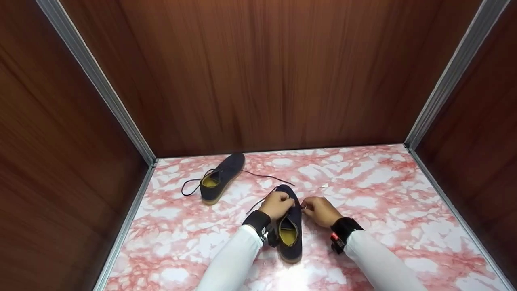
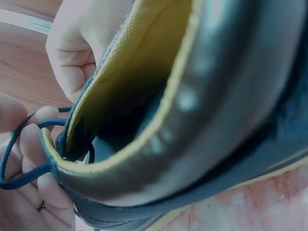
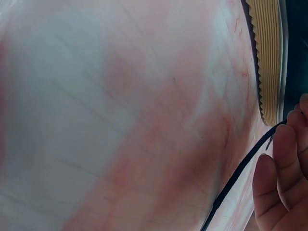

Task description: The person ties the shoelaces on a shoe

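A dark navy lace-up shoe [image 1: 291, 250] with yellow lining stands on the floor, toe facing away, between my two hands. Over its lacing, my left hand [image 1: 276, 206] pinches a dark shoelace [image 2: 21, 182], which loops around the fingers in the left wrist view. At the shoe's right side my right hand [image 1: 321, 211] has its fingers curled at the lace by the eyelets. In the right wrist view, those fingertips [image 3: 285, 144] meet a dark lace [image 3: 237, 174] beside the ribbed tan sole [image 3: 269, 62]. The exact pinch is partly cut off there.
A second matching shoe [image 1: 226, 171] stands at the back left, its laces trailing to both sides. Red-and-white marbled sheeting [image 1: 383, 194] covers the surface. Brown wood-grain panels [image 1: 262, 81] with grey metal corner strips [image 1: 444, 76] enclose the back and sides.
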A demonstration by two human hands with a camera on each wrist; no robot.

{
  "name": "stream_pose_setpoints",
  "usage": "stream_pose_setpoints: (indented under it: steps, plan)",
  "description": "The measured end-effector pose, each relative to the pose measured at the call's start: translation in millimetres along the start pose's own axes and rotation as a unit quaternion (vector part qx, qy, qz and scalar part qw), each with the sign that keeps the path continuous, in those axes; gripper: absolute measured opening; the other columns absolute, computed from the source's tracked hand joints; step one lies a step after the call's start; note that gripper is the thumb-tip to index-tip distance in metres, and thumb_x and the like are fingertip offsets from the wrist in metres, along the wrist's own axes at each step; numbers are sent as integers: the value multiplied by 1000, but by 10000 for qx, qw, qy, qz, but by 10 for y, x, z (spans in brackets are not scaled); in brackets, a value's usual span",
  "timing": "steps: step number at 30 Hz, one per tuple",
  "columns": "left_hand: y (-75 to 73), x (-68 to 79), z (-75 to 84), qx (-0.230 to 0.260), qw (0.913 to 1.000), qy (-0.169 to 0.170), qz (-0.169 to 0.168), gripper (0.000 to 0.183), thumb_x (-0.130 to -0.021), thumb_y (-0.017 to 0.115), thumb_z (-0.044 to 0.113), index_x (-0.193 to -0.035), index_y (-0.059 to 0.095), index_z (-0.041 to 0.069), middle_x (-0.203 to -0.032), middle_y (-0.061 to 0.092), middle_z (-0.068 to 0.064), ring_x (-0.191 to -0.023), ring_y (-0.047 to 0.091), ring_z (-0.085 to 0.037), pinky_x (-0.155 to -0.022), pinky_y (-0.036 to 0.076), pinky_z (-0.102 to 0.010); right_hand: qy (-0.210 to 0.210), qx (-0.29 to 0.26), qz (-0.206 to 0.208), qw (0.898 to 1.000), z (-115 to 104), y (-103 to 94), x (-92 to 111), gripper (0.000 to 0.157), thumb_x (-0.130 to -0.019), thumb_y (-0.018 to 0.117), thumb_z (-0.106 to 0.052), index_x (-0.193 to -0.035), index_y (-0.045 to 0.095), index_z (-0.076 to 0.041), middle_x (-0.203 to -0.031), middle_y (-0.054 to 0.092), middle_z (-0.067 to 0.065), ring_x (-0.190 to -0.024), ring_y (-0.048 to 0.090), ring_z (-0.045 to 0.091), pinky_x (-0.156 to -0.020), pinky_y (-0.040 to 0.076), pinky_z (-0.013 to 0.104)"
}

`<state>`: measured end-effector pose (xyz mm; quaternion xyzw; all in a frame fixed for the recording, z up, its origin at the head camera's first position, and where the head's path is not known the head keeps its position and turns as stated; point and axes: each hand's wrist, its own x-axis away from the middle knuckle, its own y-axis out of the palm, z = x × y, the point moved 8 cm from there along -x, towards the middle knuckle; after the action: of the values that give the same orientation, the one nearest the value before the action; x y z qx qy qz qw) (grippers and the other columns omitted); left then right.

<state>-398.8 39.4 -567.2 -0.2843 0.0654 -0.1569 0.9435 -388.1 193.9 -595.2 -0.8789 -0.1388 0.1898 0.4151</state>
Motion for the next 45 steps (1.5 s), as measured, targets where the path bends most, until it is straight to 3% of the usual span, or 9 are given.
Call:
stream_pose_setpoints:
  steps: [5,10,15,20,24,30,35,40,45]
  plan:
    - [-24,6,-23,238,9993,-260,135,37,-88,66,17,-57,47,22,-54,42,14,-55,43,-4,-55,33,-18,59,-41,-42,10000,6,-11,22,7,-92,76,-7,-87,73,-10,-73,66,-3,-65,53,0,-64,47,22]
    - [-32,6,-55,656,9961,-547,232,30,-92,65,19,-63,64,12,-52,52,13,-54,50,-5,-52,36,-18,113,-17,-104,9999,13,-3,33,7,-93,76,-8,-87,73,-10,-73,66,-4,-66,53,0,-64,47,22]
    - [-52,-4,-79,941,9926,-701,299,33,-97,65,23,-76,75,0,-49,52,11,-52,50,-6,-53,37,-18,144,-39,-153,9998,12,-17,43,7,-93,76,-9,-87,73,-11,-74,66,-5,-67,53,1,-65,47,23]
    - [-121,-19,-86,1184,9907,-562,375,27,-94,67,18,-79,74,-4,-55,56,10,-60,53,-6,-61,41,-17,119,-34,-162,9998,21,-60,62,5,-93,76,-10,-89,74,-11,-77,68,-4,-70,54,2,-67,48,23]
    - [-167,-31,-109,1308,9902,-369,335,24,-92,69,16,-74,68,1,-61,62,10,-65,57,-4,-64,43,-17,8,-9,-122,9999,21,-123,79,4,-92,76,-10,-90,74,-12,-78,68,-4,-70,54,1,-67,48,23]
    - [-154,-43,-189,2059,9782,-274,1,14,-96,69,10,-84,63,5,-75,74,1,-69,67,-3,-64,48,-18,26,-116,-134,9998,7,-254,102,7,-94,75,-8,-88,73,-11,-74,69,-3,-67,53,-1,-66,45,21]
    - [-185,-39,-217,1827,9830,-81,-176,17,-99,69,11,-91,66,-3,-88,80,-12,-73,67,-3,-65,51,-19,272,-418,-115,9987,22,-328,103,6,-94,75,-9,-89,73,-11,-73,69,-2,-65,54,-1,-64,46,20]
    - [-268,-41,-222,1335,9910,98,33,18,-94,76,13,-94,75,-5,-90,78,-9,-74,62,0,-69,52,-17,393,-783,-38,9961,-13,-415,98,4,-95,75,-11,-91,74,-11,-78,71,0,-69,57,0,-66,48,19]
    - [-313,-45,-260,1343,9905,91,283,15,-89,80,10,-93,77,-5,-92,80,-15,-74,63,2,-72,54,-15,488,-1153,16,9921,-52,-505,77,4,-96,74,-13,-95,76,-10,-85,73,3,-74,60,0,-69,51,18]
